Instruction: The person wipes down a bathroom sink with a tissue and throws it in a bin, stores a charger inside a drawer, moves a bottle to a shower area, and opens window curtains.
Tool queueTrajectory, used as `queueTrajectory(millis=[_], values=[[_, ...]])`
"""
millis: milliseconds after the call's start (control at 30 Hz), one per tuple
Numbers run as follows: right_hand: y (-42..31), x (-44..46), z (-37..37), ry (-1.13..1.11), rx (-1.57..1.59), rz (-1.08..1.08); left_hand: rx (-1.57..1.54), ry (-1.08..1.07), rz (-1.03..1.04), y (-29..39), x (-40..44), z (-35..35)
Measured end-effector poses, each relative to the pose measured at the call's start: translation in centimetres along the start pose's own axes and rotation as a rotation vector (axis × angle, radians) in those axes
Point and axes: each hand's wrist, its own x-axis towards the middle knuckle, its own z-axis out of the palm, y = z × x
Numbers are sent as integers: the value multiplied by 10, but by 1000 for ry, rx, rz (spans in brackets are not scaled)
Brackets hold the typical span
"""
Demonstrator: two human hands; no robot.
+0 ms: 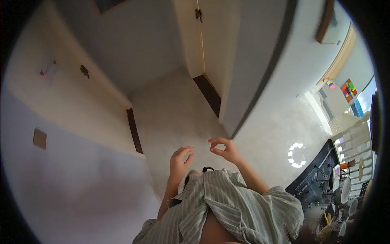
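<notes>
In the lower middle of the head view, both my hands are raised in front of my striped shirt [219, 191], above the pale floor. My left hand [180, 162] has its fingers curved and its thumb held apart, with nothing visible in it. To the right, my right hand [227, 151] bends its fingers and thumb into a loose ring, the tips close together. I see no object in that ring. A gap lies between the two hands, and neither touches a wall or a door.
A pale door [81, 93] with a handle stands left; another door [215, 44] is ahead. A wall corner [260, 87] juts out right of my hands. Farther right are a ring of light on the floor [276, 150], a black mat [302, 183], a drum kit [345, 191] and a white railing [357, 142].
</notes>
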Motion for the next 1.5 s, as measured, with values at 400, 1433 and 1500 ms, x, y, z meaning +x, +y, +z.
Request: queueTrajectory(millis=[400,1433,1500], values=[[51,546,3,46,-144,-149,-88,90,-28,-305,434,-121],[-61,1042,-577,1142,-1914,-203,237,212,866,1,1352,212],[-69,1049,-581,1080,-2037,-238,109,256,979,10,1365,209]])
